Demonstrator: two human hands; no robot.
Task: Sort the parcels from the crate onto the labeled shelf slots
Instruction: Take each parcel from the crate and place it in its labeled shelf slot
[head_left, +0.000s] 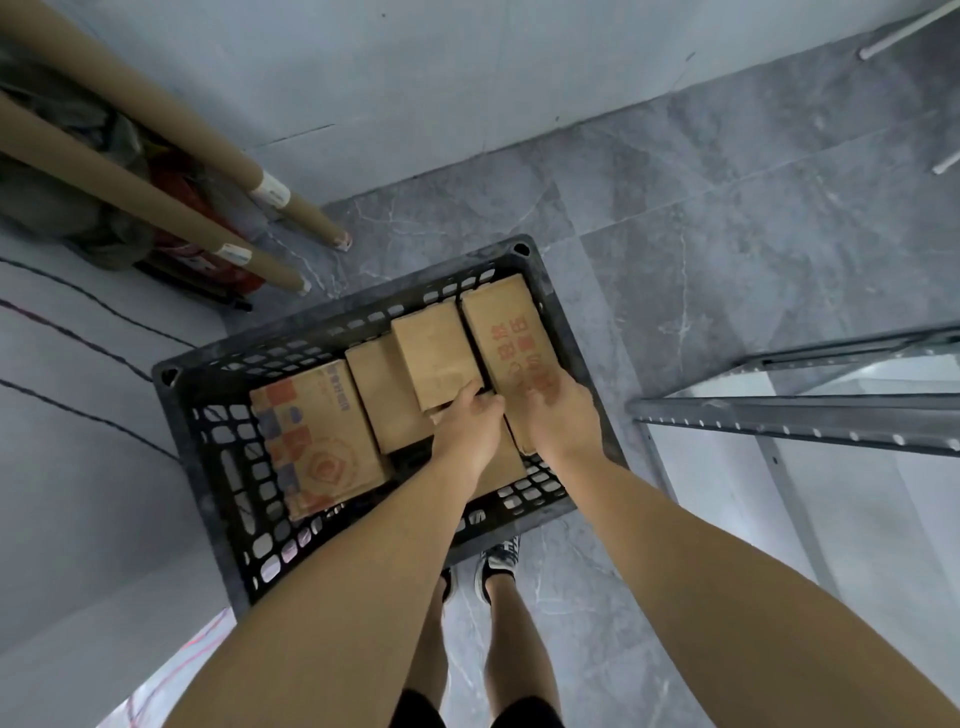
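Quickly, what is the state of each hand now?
Left hand: pinches the near end of the plain box.
Right hand: lies on the red-printed box; grip cannot be told.
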